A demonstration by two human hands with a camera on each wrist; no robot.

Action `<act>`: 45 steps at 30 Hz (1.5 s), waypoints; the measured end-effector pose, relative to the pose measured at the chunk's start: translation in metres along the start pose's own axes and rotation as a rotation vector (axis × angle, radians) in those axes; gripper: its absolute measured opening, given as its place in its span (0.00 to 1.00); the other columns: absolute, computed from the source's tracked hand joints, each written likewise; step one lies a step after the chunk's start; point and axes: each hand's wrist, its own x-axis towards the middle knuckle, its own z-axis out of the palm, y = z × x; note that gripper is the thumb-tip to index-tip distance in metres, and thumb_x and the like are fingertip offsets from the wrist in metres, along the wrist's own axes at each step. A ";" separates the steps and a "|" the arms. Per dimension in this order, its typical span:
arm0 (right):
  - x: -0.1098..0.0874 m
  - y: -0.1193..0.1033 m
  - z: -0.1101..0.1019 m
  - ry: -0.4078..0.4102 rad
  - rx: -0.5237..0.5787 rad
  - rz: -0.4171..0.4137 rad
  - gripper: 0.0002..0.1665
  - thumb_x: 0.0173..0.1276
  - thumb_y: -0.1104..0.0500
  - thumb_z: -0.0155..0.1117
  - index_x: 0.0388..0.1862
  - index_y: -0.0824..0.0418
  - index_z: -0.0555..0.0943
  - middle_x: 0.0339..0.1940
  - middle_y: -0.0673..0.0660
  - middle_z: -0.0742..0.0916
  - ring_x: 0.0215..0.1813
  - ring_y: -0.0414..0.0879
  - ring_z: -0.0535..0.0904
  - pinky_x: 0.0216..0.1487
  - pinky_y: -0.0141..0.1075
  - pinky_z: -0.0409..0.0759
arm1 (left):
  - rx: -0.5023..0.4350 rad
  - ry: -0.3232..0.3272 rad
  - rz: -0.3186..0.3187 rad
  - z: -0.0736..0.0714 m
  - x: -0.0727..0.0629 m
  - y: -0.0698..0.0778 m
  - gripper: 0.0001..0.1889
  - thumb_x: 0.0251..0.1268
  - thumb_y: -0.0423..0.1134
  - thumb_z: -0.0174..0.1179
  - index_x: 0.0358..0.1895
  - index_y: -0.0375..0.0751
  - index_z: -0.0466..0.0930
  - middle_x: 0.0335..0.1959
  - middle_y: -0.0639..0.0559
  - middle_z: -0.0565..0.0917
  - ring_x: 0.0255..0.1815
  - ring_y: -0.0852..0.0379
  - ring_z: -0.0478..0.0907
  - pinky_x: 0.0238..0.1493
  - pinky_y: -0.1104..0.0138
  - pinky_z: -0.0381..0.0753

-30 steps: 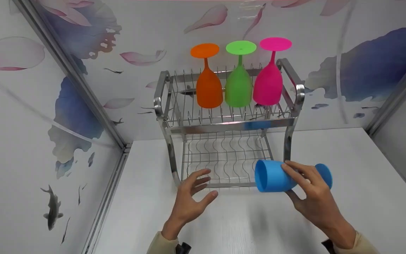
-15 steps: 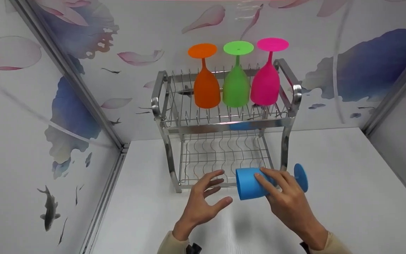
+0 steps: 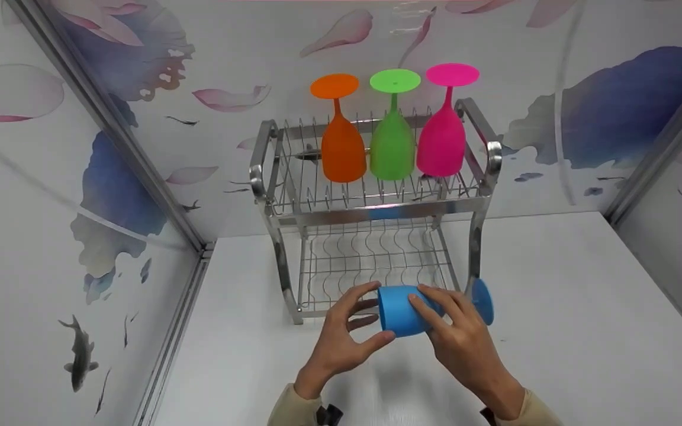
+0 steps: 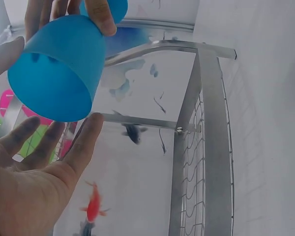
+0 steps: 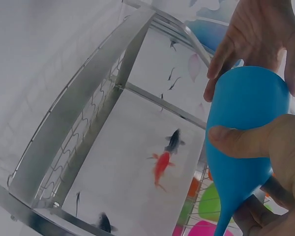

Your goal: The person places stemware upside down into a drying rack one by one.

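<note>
A blue plastic goblet (image 3: pixel 399 311) lies on its side in the air, its mouth towards the left and its foot towards the right. My right hand (image 3: pixel 462 340) holds it by the bowl, and the right wrist view shows the thumb across the bowl (image 5: pixel 248 103). Around the mouth, my left hand (image 3: pixel 341 340) is spread, fingers and thumb at either side of the rim; in the left wrist view its fingers (image 4: pixel 86 142) are very near the rim, and whether they touch cannot be told. Both hands are in front of the dish rack (image 3: pixel 329 218).
Upside down on the rack's upper tier stand an orange goblet (image 3: pixel 343 151), a green goblet (image 3: pixel 392 151) and a pink goblet (image 3: pixel 441 142). Below is the wire lower tier (image 3: pixel 370 258). The rack stands on a white table (image 3: pixel 545 284) between patterned walls.
My right hand has brought the blue goblet leftward, closer to my left hand. The left hand has shifted a little right, and its fingers are now around the goblet's rim.
</note>
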 end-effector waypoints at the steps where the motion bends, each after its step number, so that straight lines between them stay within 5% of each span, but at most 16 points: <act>1: 0.000 -0.001 0.001 0.000 0.002 0.000 0.58 0.33 0.78 0.90 0.69 0.55 0.84 0.67 0.60 0.85 0.62 0.60 0.83 0.61 0.59 0.88 | -0.005 0.002 -0.001 0.000 0.000 0.000 0.40 0.66 0.43 0.76 0.80 0.58 0.67 0.76 0.42 0.74 0.68 0.39 0.82 0.61 0.58 0.90; 15: -0.003 -0.006 0.005 -0.031 -0.031 -0.003 0.58 0.38 0.73 0.92 0.73 0.54 0.81 0.71 0.60 0.84 0.67 0.62 0.82 0.64 0.61 0.86 | -0.068 0.003 -0.024 -0.002 -0.001 -0.002 0.37 0.65 0.41 0.76 0.77 0.55 0.71 0.73 0.43 0.75 0.65 0.38 0.84 0.56 0.56 0.91; 17: -0.005 -0.007 0.005 0.011 -0.017 -0.019 0.52 0.45 0.73 0.87 0.72 0.55 0.81 0.71 0.60 0.84 0.68 0.61 0.82 0.73 0.54 0.82 | -0.072 0.015 -0.023 -0.002 -0.001 -0.002 0.37 0.65 0.40 0.75 0.76 0.52 0.71 0.73 0.43 0.74 0.65 0.37 0.84 0.56 0.56 0.92; 21: -0.014 -0.008 0.008 0.177 0.063 -0.056 0.19 0.74 0.64 0.70 0.62 0.62 0.87 0.62 0.63 0.88 0.62 0.60 0.85 0.84 0.37 0.68 | -0.087 0.042 -0.024 -0.001 0.000 -0.003 0.37 0.66 0.40 0.74 0.76 0.46 0.70 0.74 0.40 0.73 0.65 0.35 0.83 0.55 0.56 0.92; 23: -0.019 -0.009 0.013 0.260 0.134 -0.041 0.15 0.82 0.57 0.61 0.55 0.65 0.89 0.56 0.64 0.89 0.56 0.59 0.86 0.82 0.31 0.68 | -0.092 0.054 -0.027 0.000 0.001 -0.003 0.37 0.65 0.40 0.74 0.76 0.45 0.70 0.75 0.39 0.72 0.65 0.34 0.83 0.55 0.56 0.92; 27: -0.030 -0.008 0.023 0.348 0.363 0.132 0.13 0.70 0.63 0.76 0.50 0.68 0.88 0.48 0.65 0.88 0.52 0.53 0.86 0.72 0.25 0.77 | -0.095 0.067 -0.015 0.000 0.003 -0.003 0.38 0.65 0.40 0.73 0.77 0.42 0.68 0.75 0.38 0.72 0.66 0.33 0.83 0.55 0.54 0.92; 31: -0.034 -0.009 0.031 0.345 0.669 0.419 0.31 0.52 0.81 0.80 0.56 0.72 0.83 0.51 0.66 0.86 0.56 0.46 0.85 0.65 0.26 0.84 | -0.098 0.070 -0.006 0.000 0.004 -0.003 0.38 0.65 0.40 0.73 0.77 0.39 0.68 0.75 0.38 0.71 0.67 0.33 0.82 0.56 0.53 0.91; 37: -0.032 -0.013 0.034 0.257 1.169 0.895 0.35 0.70 0.76 0.69 0.74 0.72 0.69 0.68 0.60 0.79 0.69 0.45 0.81 0.70 0.35 0.84 | -0.106 0.070 -0.015 0.002 0.005 -0.002 0.38 0.65 0.40 0.74 0.77 0.44 0.68 0.75 0.40 0.71 0.67 0.34 0.81 0.57 0.53 0.91; 42: -0.027 -0.012 0.036 0.176 1.417 0.999 0.43 0.81 0.69 0.58 0.87 0.65 0.51 0.83 0.61 0.66 0.77 0.40 0.74 0.76 0.36 0.77 | -0.113 0.068 -0.002 0.004 0.005 -0.003 0.39 0.65 0.39 0.74 0.77 0.38 0.67 0.75 0.39 0.71 0.67 0.33 0.82 0.56 0.54 0.91; 45: -0.024 -0.013 0.036 0.160 1.535 1.016 0.45 0.84 0.66 0.54 0.89 0.64 0.43 0.88 0.64 0.57 0.84 0.48 0.65 0.81 0.41 0.70 | -0.125 0.055 -0.006 0.006 0.004 -0.003 0.38 0.65 0.40 0.74 0.77 0.40 0.68 0.75 0.38 0.71 0.66 0.34 0.83 0.55 0.55 0.92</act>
